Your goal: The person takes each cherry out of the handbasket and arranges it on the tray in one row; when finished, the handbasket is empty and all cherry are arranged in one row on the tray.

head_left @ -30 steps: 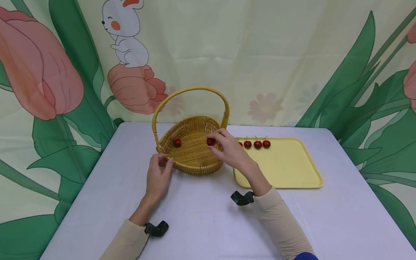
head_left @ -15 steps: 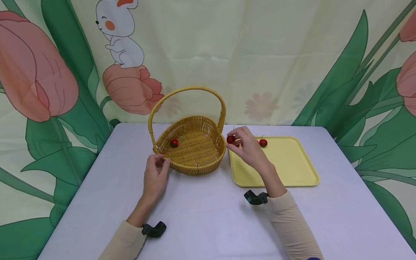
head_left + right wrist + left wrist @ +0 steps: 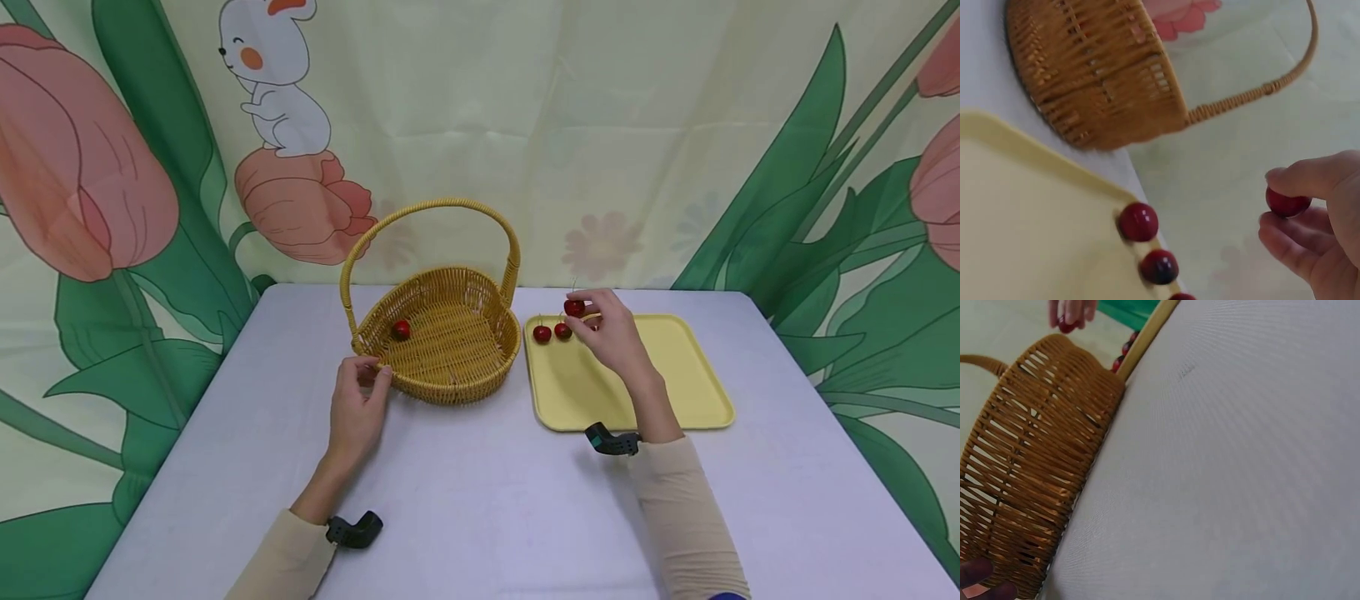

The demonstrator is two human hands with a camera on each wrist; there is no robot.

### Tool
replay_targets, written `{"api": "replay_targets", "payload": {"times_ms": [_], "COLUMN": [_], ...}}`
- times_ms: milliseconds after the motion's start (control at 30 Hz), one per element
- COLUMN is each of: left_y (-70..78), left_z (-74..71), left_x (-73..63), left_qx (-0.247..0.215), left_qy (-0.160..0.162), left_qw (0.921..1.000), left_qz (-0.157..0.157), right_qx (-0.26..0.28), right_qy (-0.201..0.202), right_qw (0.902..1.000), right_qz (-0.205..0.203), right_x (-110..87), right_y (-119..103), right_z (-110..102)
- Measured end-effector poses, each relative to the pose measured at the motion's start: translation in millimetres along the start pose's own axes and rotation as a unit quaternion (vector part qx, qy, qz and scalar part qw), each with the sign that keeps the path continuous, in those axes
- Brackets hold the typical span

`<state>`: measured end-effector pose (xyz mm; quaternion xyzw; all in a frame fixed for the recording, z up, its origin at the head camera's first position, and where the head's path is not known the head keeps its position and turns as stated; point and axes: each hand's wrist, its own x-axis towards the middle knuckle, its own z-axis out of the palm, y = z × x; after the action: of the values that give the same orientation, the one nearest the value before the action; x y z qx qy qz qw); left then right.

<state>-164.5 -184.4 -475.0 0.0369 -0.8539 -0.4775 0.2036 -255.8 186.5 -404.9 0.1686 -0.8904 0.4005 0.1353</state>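
My left hand (image 3: 360, 410) grips the near left rim of a wicker basket (image 3: 456, 392) with a tall handle, thumb and fingers at the edge. One dark red cherry (image 3: 401, 330) lies inside on the left. To the right, my right hand (image 3: 613, 335) pinches another cherry (image 3: 574, 307) between thumb and fingers, its stem pointing up. That hand is above the back edge of a yellow tray (image 3: 630, 418). On the tray's back left, a cherry (image 3: 542, 334) and a second cherry (image 3: 562, 331) show; the right wrist view has a third cherry (image 3: 1182, 297), partly cut off.
The tray stands just right of the basket on a white-covered table (image 3: 465, 500). A curtain (image 3: 465, 100) printed with tulips and a rabbit hangs behind. The basket's handle (image 3: 431, 204) arches high over its opening.
My right hand has moved right with the cherry, from over the basket to above the tray's back edge. My left hand stays at the basket rim; the view has shifted slightly.
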Motion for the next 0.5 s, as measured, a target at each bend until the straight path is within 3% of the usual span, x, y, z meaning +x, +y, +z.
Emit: {"api": "replay_targets", "payload": {"times_ms": [267,500], "left_y": [-1.2,-2.4], "left_z": [0.1,1.0], "left_x": [-0.4,-0.4], "left_qx": [-0.003,0.000], "left_qy": [-0.001,-0.002], "left_qw": [1.0000,1.0000], "left_qz": [0.001,0.004], "right_qx": [0.012,-0.005], "right_qy": [0.029,0.043], "right_qw": [0.9966,0.9933], "right_qz": [0.076,0.107], "right_x": [1.1,-1.5], "right_y": [25.9,48.6], "right_z": [-9.8,-17.9]}}
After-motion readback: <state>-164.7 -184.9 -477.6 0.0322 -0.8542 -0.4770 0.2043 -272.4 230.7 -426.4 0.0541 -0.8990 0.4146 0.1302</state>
